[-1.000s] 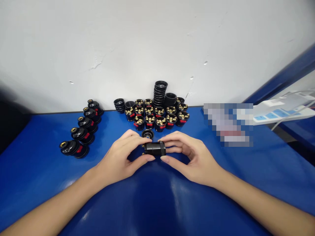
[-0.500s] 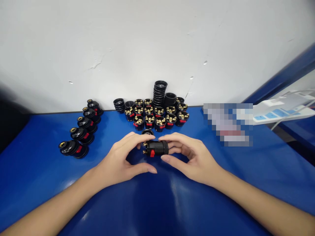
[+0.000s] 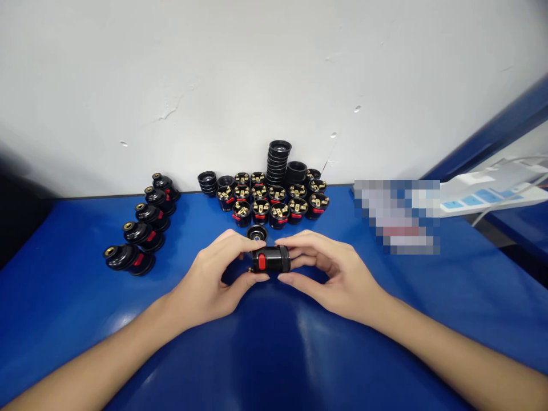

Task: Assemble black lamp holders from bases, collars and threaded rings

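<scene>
Between my two hands lies a black lamp socket [image 3: 273, 260] on its side, its red switch facing me and its ring end to the right. My left hand [image 3: 216, 274] pinches the terminal end between thumb and fingers, hiding most of the brass contacts. Thumb and fingers of my right hand [image 3: 336, 274] close around the ring end. Just behind the socket, a black cap [image 3: 257, 233] rests on the blue table, its hollow side up.
Behind stand several socket bodies [image 3: 279, 214] with brass terminals up, beside a tall stack of threaded rings [image 3: 279, 162] near the white wall. A row of capped lamp sockets [image 3: 148, 237] lies at left. At right are a blurred-out item [image 3: 396, 217] and a white power strip [image 3: 492, 197].
My left thumb and fingers have closed on the socket's terminal end. The socket has turned about its length, bringing the red switch up to face me. The right hand stays around the ring end.
</scene>
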The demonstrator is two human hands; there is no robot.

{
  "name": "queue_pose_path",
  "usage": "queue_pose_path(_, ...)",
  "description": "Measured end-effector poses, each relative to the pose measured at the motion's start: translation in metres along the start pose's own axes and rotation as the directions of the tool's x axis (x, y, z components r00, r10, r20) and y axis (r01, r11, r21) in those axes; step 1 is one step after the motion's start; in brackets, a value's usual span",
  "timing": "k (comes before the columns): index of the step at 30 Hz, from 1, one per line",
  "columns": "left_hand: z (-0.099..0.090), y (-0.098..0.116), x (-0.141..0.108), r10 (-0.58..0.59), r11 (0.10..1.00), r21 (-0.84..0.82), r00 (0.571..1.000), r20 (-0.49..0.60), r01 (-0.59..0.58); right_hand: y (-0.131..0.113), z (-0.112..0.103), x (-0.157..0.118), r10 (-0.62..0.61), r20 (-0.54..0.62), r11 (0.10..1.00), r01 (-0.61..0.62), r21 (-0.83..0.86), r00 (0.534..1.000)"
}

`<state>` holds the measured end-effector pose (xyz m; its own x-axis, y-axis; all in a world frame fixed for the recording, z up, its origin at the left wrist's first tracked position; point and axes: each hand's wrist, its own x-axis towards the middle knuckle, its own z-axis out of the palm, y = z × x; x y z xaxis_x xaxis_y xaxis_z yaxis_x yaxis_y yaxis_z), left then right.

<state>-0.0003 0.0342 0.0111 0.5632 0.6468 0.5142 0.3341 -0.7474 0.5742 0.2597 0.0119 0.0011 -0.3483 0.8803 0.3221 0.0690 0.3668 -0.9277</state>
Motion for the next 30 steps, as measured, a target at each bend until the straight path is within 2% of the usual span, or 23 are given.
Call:
queue_pose_path(10, 0.000, 0.004, 0.002, 0.103, 0.992, 0.069, 0.994, -0.018, -0.102, -0.014, 0.002, 0.002, 0.152, 0.048, 0.981, -0.157, 0.114, 0.987)
queue_pose_path(15, 0.000, -0.003, 0.001, 0.087, 0.973, 0.214, 0.996, 0.011, -0.087, -0.008, 0.001, 0.002, 0.134, -0.006, 0.988, -0.133, 0.076, 0.991)
queue_pose_path(18, 0.000, -0.011, 0.001, 0.063, 0.937, 0.344, 0.998, -0.002, -0.058, -0.004, 0.001, 0.000, 0.120, -0.046, 0.990, -0.115, 0.086, 0.992)
queue_pose_path(21, 0.001, -0.017, 0.000, 0.075, 0.918, 0.392, 0.997, -0.020, -0.061, -0.003, 0.001, -0.001, 0.119, -0.051, 0.989, -0.113, 0.099, 0.992)
queue_pose_path(25, 0.001, -0.018, 0.000, 0.051, 0.930, 0.366, 0.998, -0.027, -0.037, -0.003, 0.001, 0.000, 0.102, -0.075, 0.989, -0.093, 0.111, 0.992)
queue_pose_path(30, 0.000, -0.013, 0.000, -0.044, 0.984, 0.173, 0.998, 0.049, 0.035, -0.001, 0.002, 0.002, 0.066, -0.121, 0.992, -0.052, 0.118, 0.990)
